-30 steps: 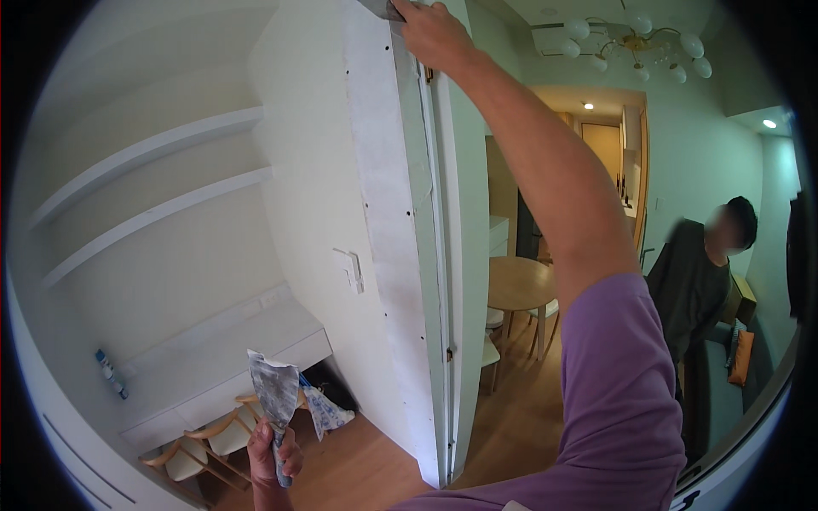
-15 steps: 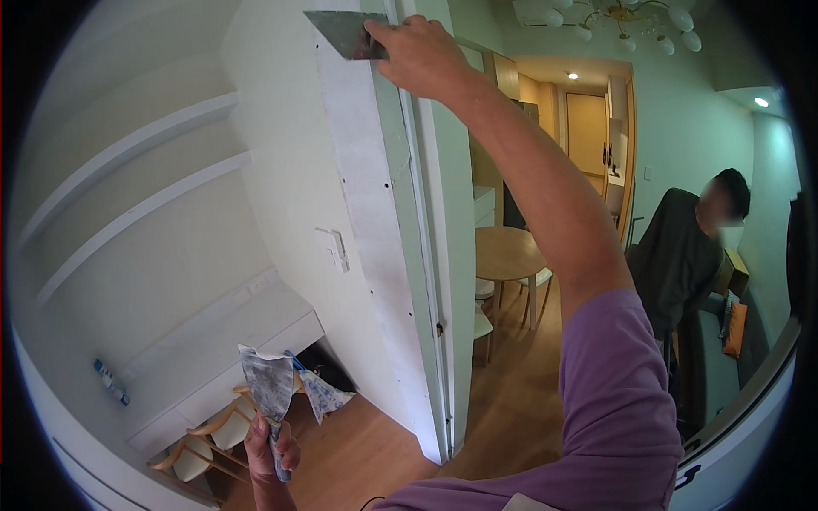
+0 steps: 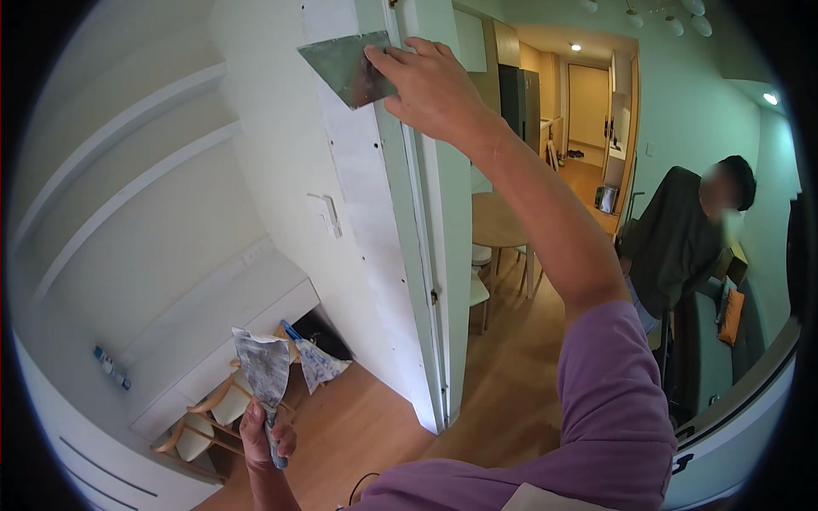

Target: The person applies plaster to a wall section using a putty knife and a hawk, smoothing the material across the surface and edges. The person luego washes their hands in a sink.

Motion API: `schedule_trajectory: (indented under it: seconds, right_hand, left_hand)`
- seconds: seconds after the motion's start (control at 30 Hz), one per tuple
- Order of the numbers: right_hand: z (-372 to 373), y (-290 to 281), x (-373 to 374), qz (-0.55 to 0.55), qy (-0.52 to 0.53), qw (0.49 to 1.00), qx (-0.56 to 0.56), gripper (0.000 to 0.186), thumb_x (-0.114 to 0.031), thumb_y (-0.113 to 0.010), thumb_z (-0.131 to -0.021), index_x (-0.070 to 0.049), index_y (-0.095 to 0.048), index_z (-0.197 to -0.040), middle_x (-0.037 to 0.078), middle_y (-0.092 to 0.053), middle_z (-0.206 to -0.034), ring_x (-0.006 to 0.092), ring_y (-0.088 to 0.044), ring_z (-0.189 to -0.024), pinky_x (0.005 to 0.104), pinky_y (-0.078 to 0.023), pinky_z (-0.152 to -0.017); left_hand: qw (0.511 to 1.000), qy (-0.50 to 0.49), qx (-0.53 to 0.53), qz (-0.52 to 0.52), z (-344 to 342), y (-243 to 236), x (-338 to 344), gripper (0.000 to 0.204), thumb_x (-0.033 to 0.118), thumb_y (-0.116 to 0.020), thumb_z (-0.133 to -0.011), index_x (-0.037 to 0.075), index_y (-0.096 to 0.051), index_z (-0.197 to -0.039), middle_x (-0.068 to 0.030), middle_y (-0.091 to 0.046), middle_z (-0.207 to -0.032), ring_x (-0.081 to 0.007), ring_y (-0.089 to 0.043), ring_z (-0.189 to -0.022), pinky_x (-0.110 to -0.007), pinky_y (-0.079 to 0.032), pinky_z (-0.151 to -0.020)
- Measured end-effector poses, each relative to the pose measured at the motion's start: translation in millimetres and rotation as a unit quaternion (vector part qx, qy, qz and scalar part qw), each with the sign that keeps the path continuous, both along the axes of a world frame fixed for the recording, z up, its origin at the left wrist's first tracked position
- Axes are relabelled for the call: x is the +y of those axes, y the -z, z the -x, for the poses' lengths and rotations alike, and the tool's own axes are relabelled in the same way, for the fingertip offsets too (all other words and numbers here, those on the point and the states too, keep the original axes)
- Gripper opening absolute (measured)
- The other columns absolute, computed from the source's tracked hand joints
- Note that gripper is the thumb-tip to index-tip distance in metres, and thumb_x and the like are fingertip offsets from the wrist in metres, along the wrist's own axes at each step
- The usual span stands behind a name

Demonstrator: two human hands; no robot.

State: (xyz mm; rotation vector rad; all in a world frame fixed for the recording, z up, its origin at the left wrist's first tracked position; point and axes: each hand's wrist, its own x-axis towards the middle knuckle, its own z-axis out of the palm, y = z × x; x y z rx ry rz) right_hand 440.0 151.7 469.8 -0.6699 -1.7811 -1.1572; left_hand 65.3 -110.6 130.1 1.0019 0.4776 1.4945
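Wall end: white filler strip runs down from under the right hand — a fixed, hard backing for the blade.
Wide knife: thin metal blade, light, springy, sharp-edged; best held at its back edge.
Right hand: raised, fingers closed over that back edge, blade flat on the wall.
Left hand: low, wrapped round the handle of a second knife — blade up, smeared with filler, likely slippery.
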Motion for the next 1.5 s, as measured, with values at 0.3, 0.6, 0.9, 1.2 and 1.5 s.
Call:
schedule_trajectory:
  seconds: [0.3,0.6,0.9,1.2,1.5]
  right_hand:
    - [-4.0,84.5,-10.9,0.044,-0.013,0.999,-0.014,0.071,-0.013,-0.078,-0.075,-0.007,-0.053,-0.141,0.015,-0.064,-0.13,0.0365,-0.051,-0.129,0.0477,-0.04,-0.109]
    - [-5.1,158.5,-19.4,0.079,-0.044,0.996,-0.01,0.058,-0.012,-0.07,-0.083,-0.001,-0.055,-0.138,0.023,-0.064,-0.128,0.0369,-0.051,-0.128,0.0518,-0.037,-0.111]
    - [-6.3,233.4,-20.3,0.113,-0.043,0.993,-0.008,0.048,-0.012,-0.06,-0.09,-0.001,-0.056,-0.137,0.024,-0.063,-0.13,0.0378,-0.051,-0.13,0.0548,-0.035,-0.113]
    - [3.6,303.6,-15.5,0.164,-0.057,0.985,0.004,0.05,-0.013,-0.059,-0.091,-0.002,-0.054,-0.139,0.024,-0.062,-0.131,0.0391,-0.05,-0.133,0.0561,-0.033,-0.114]
    - [17.1,366.5,-11.6,0.221,-0.063,0.973,0.008,0.051,-0.013,-0.06,-0.091,-0.005,-0.055,-0.141,0.023,-0.06,-0.136,0.0388,-0.047,-0.137,0.0577,-0.032,-0.115]
  left_hand:
    - [1.0,0.005,0.005,0.021,-6.4,4.0,-4.2,0.036,0.036,-0.053,-0.106,0.01,-0.047,-0.128,-0.0074,-0.047,-0.061,-0.0196,-0.044,-0.034,-0.032,-0.037,-0.031]
    - [0.998,-0.011,0.025,0.048,-20.8,6.1,-10.4,0.041,0.037,-0.054,-0.105,0.009,-0.048,-0.133,-0.0064,-0.046,-0.06,-0.0185,-0.045,-0.034,-0.032,-0.037,-0.03]
    - [0.997,-0.025,0.044,0.064,-35.6,4.4,-13.0,0.044,0.037,-0.055,-0.105,0.005,-0.047,-0.135,-0.0059,-0.045,-0.059,-0.0175,-0.044,-0.033,-0.031,-0.037,-0.029]
    - [0.994,-0.014,0.036,0.102,-40.2,10.6,-6.9,0.05,0.038,-0.054,-0.105,0.004,-0.042,-0.14,-0.0057,-0.046,-0.06,-0.0177,-0.044,-0.033,-0.03,-0.037,-0.03]
    - [0.992,-0.002,0.038,0.121,-35.4,17.2,1.9,0.049,0.037,-0.053,-0.106,0.004,-0.042,-0.141,-0.0056,-0.046,-0.06,-0.0173,-0.043,-0.033,-0.03,-0.036,-0.03]
